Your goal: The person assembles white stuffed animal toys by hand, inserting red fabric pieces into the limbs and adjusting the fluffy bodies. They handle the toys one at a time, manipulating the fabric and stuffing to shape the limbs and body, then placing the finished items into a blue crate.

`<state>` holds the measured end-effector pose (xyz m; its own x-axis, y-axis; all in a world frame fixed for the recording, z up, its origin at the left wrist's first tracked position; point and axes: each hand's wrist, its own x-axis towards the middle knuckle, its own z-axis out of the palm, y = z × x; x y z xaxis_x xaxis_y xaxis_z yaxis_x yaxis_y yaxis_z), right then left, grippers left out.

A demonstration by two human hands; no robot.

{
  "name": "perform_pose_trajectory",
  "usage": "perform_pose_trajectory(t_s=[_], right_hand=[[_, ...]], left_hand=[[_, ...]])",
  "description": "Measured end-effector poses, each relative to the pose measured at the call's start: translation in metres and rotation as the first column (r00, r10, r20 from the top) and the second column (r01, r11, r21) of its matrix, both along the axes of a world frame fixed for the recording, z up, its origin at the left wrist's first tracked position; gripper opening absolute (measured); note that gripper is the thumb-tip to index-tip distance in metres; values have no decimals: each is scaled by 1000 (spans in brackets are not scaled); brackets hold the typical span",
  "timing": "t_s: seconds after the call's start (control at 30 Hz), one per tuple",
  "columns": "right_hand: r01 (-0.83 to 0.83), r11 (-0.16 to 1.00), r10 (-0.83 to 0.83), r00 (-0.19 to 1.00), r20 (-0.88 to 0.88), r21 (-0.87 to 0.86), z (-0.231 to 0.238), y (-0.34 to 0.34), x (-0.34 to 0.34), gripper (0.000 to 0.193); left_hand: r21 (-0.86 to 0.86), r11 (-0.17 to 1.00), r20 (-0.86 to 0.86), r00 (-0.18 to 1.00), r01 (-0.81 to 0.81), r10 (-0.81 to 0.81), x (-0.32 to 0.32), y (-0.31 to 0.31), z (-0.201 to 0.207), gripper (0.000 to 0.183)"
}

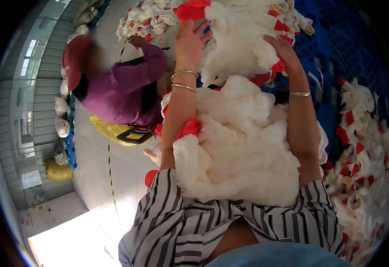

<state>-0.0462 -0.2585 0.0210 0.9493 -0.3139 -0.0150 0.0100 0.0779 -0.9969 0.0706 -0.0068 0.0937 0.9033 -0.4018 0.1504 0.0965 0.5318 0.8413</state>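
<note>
Both my arms reach forward over a thick heap of white plush pieces with red parts (243, 151) piled against my front. My left hand (191, 41) has its fingers spread beside a white plush piece with a red end (230, 42), just below that red end. On the other side my right hand (285, 54) curls over the edge of the same plush, with a small red part against the palm. Its thumb is hidden by the fur. Metal bracelets circle both wrists.
A person in a purple top and red cap (123, 84) sits close at my left, on a yellow bag (110, 129). More plush lies heaped ahead (147, 20) and at the right (359, 191). Blue plastic pallets (332, 40) lie ahead right. Sacks line the left wall.
</note>
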Motion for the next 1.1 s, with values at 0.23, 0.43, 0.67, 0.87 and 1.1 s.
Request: perform_pose_trajectory(t_s=[0.23,0.43,0.67,0.87,1.1], right_hand=[[784,519,-675,132,726,340,112,-101,-153,47],[240,937,-147,930,337,-254,95,-36,-101,37],[-523,481,600,781,-170,-704,-15,149,-47,42],[-366,761,440,898,11,-535,26,118,-29,28],[383,855,-361,923,130,-349,36,14,-22,42]], left_hand=[[196,980,-115,992,-36,60,-2,10,-27,48],[221,974,-183,983,45,-4,-10,-36,-43,32],[226,973,-165,982,-49,87,-11,1,-35,28],[375,920,-167,984,116,-56,-23,4,-29,23],[924,357,114,797,134,-594,-41,14,-9,61]])
